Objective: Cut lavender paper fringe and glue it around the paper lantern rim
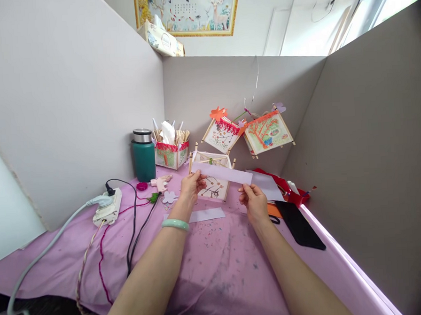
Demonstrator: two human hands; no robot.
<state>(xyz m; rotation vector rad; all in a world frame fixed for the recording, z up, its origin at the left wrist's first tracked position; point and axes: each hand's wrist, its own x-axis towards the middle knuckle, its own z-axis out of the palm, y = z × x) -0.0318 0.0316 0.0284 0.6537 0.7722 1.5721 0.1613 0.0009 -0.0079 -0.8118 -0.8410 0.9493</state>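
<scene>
A pale lilac paper strip (222, 172) is stretched between my two hands, above the table. My left hand (192, 186), below a green bangle, pinches its left end. My right hand (252, 200) pinches the lower right corner. Just behind the strip stands a stick-framed paper lantern (214, 188) with drawn branches, partly hidden by the strip. A second pale strip (207, 215) lies flat on the pink cloth below my left hand. Right of the held strip lies a larger lilac sheet (266, 185).
Two decorated lanterns (268, 132) hang at the back. A green bottle (143, 156), a stick holder (171, 154), a glue gun (160, 183) and a power strip (107, 207) stand or lie left. Black tablet-like object (300, 224) and scissors (274, 219) lie right.
</scene>
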